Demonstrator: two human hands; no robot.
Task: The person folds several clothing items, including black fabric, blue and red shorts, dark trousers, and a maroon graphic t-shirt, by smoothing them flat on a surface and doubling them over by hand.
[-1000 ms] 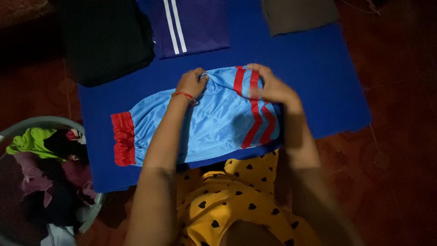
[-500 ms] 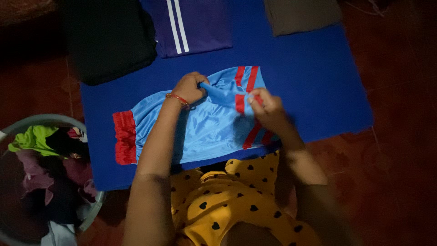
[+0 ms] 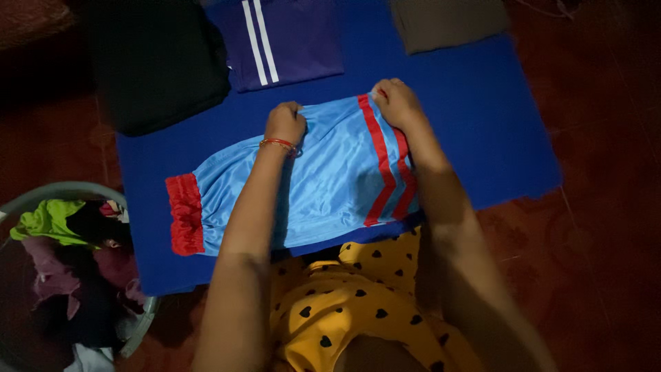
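Light-blue shorts [image 3: 323, 186], red-striped, lie flat, far edge pinched by left hand [image 3: 284, 124] and right hand [image 3: 395, 103].

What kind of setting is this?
Probably a home floor set up for folding laundry. A blue mat lies on dark red flooring, folded clothes sit along its far edge, and a basket of loose garments stands beside it.

— What colour is the garment [image 3: 330, 172]?
— Light blue, with red stripes and a red ruffled band at one end.
— And under it?
— A deep blue mat [image 3: 475, 117]. Beyond lie a purple piece [image 3: 296, 34] with two white stripes, a black one [image 3: 158, 62], a grey one [image 3: 447, 21].
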